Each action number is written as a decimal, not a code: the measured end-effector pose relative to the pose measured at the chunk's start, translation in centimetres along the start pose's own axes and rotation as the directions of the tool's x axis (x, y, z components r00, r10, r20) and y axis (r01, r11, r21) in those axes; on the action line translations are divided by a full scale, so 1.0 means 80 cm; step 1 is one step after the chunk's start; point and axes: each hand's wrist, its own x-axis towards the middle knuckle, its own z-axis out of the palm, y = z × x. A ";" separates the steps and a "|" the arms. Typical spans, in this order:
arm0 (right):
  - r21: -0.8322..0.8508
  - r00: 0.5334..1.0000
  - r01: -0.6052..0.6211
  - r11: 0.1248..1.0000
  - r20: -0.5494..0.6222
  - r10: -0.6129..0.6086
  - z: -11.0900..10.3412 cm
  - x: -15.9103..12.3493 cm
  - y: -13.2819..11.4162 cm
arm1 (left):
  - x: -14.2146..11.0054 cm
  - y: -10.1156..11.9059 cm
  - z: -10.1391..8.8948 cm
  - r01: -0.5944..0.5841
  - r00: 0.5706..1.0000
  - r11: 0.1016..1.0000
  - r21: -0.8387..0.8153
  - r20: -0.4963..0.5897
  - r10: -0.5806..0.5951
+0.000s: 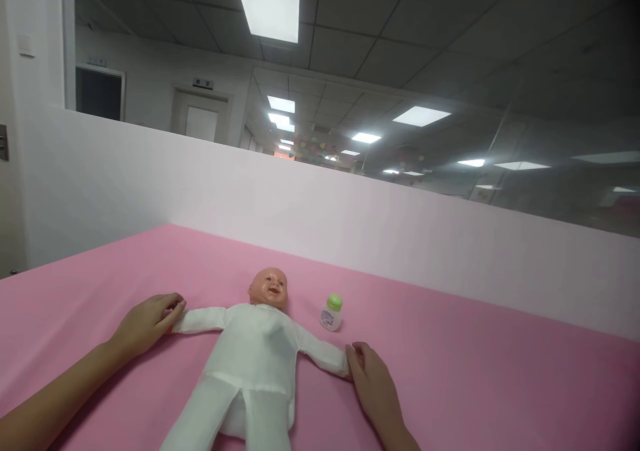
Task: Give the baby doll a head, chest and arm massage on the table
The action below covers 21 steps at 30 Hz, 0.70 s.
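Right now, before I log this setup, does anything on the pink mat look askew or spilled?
Nothing stands out: the baby doll lies flat on its back, arms out, and the green-capped bottle stands upright.

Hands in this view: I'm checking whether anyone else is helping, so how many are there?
2. The left hand touches the end of the baby doll's sleeve on the left of the view; the right hand touches the end of the other sleeve, on the right.

Bright white light comes from the recessed ceiling panels (267,5), their glare doubling in the glass partition (400,137). Soft shadows fall beside the left hand (145,324) and right hand (375,391) on the pink surface (475,384). The upper right corner darkens, and the wide lens slants the edges.
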 end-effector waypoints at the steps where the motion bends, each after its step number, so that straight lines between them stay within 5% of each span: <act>1: 0.000 0.999 0.002 1.000 -0.044 -0.002 0.001 0.003 -0.001 | -0.001 0.003 0.001 -0.004 0.999 0.999 -0.044 -0.053 0.002; 4: -0.044 0.978 0.047 0.998 -0.200 -0.055 0.006 0.012 -0.011 | -0.008 0.031 0.005 -0.088 0.977 0.957 -0.276 -0.211 0.029; 6: -0.082 0.962 0.084 0.993 -0.254 -0.102 0.009 0.016 -0.022 | -0.012 0.071 0.007 -0.168 0.971 0.848 -0.503 -0.232 0.055; 8: -0.110 0.963 0.111 0.988 -0.234 -0.135 0.010 0.021 -0.034 | -0.013 0.126 0.009 -0.192 0.979 0.637 -0.746 -0.194 0.067; 10: -0.105 0.973 0.148 0.983 -0.163 -0.163 0.005 0.031 -0.047 | -0.010 0.188 0.015 -0.082 0.994 0.316 -0.945 -0.055 0.093; 12: -0.049 0.977 0.190 0.980 -0.093 -0.194 -0.004 0.051 -0.064 | -0.002 0.250 0.029 0.242 0.960 0.054 -0.969 0.247 0.128; 15: 0.022 0.986 0.165 0.986 -0.041 -0.164 -0.018 0.096 -0.092 | 0.015 0.328 0.066 0.556 0.831 -0.189 -0.809 0.545 0.111; 17: 0.047 0.991 0.135 0.990 0.012 -0.136 -0.022 0.128 -0.107 | 0.028 0.365 0.099 0.586 0.799 -0.267 -0.765 0.600 0.034; 21: 0.068 0.974 0.077 0.995 0.207 -0.089 -0.017 0.166 -0.117 | 0.050 0.403 0.159 0.538 0.815 -0.275 -0.797 0.575 -0.070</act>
